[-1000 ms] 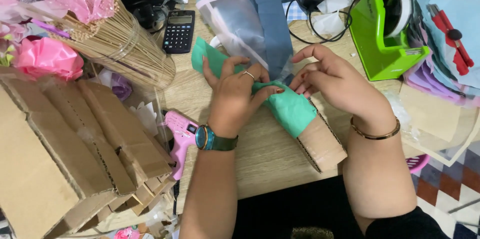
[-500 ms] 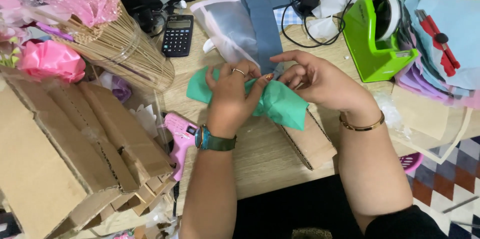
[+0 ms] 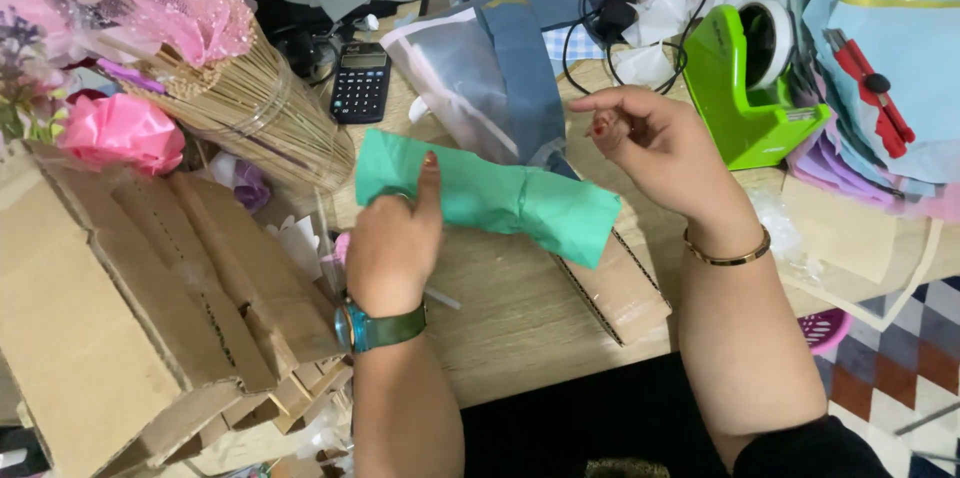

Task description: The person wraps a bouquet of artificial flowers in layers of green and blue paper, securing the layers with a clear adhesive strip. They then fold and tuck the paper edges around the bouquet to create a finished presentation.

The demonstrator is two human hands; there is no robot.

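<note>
A green paper roll (image 3: 490, 196) at centre is gripped by the left hand (image 3: 395, 243); the right hand (image 3: 650, 143), at two o'clock, is loosely curled, holding nothing. The tape in the green dispenser (image 3: 745, 88) is half hidden.

One calculator (image 3: 361, 84) — one tape dispenser (image 3: 748, 88) — two hands.

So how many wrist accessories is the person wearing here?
2: a green-strapped watch on the left wrist, below the left hand pressing the green paper; a thin gold bangle on the right wrist. Sleeves could hide more.
</note>
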